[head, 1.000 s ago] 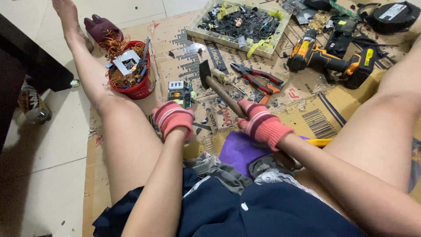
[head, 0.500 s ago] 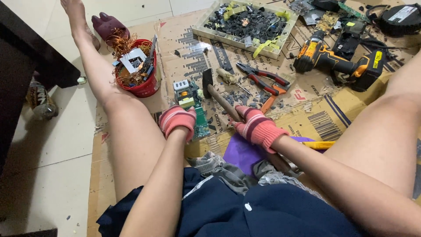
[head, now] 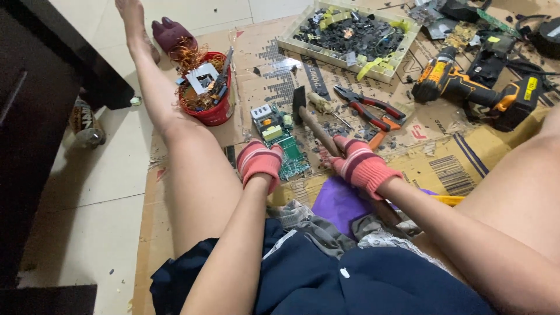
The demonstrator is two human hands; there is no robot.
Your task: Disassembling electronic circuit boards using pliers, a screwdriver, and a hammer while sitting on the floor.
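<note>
Between the person's outstretched legs, on flattened cardboard (head: 408, 157), lies a green circuit board (head: 280, 143), and everything else is best placed from it. The single head view shows the left hand (head: 258, 163), in a red-and-pink striped glove, pressed down on the near edge of the board with its fingers folded over it. The fingers look closed around the edge, though the glove hides exactly how they grip. Just right of the board, the right hand (head: 360, 165), gloved the same way, is wrapped tight around the wooden handle of a hammer (head: 312, 125). The dark hammer head sits by the board's far right corner, low over the cardboard; whether it touches the board cannot be told.

Left of the board and a little beyond it stands a red bucket (head: 217, 111) full of copper wire and small metal parts. Beyond the board to the right lie red-handled pliers (head: 376, 111), farther still a shallow tray (head: 350, 38) heaped with dark loose components, and well off to the right a yellow-and-black cordless drill (head: 466, 87). Nearer than the board, a purple cloth (head: 338, 201) lies over the lap.

As for progress: the bucket and tray are well filled, which suggests much stripping is already done, while this board carries a white connector and several blocks, so it seems largely unworked.
</note>
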